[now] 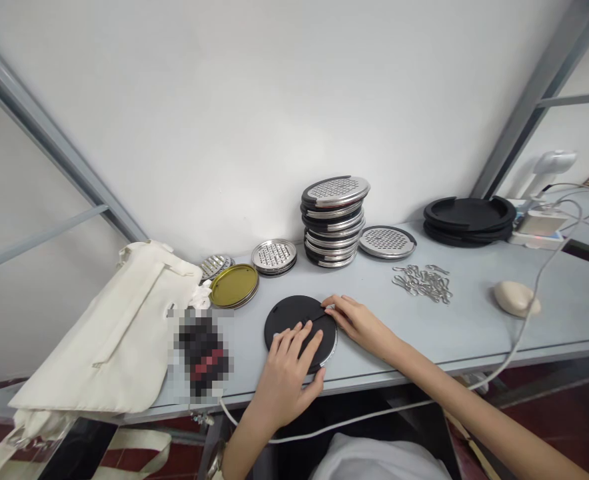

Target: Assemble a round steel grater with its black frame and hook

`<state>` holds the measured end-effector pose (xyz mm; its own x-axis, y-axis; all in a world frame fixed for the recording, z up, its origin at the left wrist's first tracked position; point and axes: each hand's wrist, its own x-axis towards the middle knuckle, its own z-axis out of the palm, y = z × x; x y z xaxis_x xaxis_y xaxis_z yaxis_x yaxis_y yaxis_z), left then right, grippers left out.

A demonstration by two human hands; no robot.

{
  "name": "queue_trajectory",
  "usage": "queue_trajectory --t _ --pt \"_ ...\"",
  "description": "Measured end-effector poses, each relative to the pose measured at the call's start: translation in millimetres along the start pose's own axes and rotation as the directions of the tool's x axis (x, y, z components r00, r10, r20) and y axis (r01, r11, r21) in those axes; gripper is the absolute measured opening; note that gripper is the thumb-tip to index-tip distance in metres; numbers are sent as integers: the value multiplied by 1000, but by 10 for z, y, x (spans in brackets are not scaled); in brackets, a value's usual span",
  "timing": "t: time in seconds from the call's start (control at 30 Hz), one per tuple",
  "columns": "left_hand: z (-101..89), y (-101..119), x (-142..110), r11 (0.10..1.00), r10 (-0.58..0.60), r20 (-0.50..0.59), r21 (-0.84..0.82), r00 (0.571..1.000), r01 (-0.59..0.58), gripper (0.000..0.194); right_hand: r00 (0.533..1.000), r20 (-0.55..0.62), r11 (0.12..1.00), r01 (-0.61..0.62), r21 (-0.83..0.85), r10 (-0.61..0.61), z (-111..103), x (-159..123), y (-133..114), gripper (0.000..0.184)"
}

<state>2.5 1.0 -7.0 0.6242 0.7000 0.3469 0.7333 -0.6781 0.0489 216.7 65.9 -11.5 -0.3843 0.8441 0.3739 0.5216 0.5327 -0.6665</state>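
Observation:
A black round disc (292, 310) lies on the desk in front of me, a bright metal edge showing at its lower right. My left hand (288, 360) rests on its near side with the fingers spread. At the disc's upper right rim, my right hand (347, 317) pinches the edge between thumb and fingers; exactly what lies between the fingertips is partly hidden. Behind the disc rises a tall stack of round metal grater plates with black rims (334, 223). A pile of small metal clips (424, 283) lies to the right of my right hand.
Beside the stack lies a perforated metal disc (387, 241). Black round trays (469, 217) sit at the back right, near a charger with cables and a beige mouse-shaped object (516, 298). Grater plates (274, 255), gold discs (234, 285) and a white bag (109, 333) are on the left.

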Motion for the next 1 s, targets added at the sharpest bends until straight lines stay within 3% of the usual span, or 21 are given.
queue_trajectory --t 0.23,0.5,1.0 --pt "20 -12 -3 1000 -2 -7 -5 1000 2 56 998 -30 998 -59 19 59 14 0 -9 22" --pt "2 -3 -1 1000 -14 10 -14 1000 14 55 999 -23 999 48 -2 -48 30 24 -6 27" --pt "-3 -11 -1 1000 -6 24 -22 1000 6 56 997 -55 998 59 33 -57 9 22 -18 24"
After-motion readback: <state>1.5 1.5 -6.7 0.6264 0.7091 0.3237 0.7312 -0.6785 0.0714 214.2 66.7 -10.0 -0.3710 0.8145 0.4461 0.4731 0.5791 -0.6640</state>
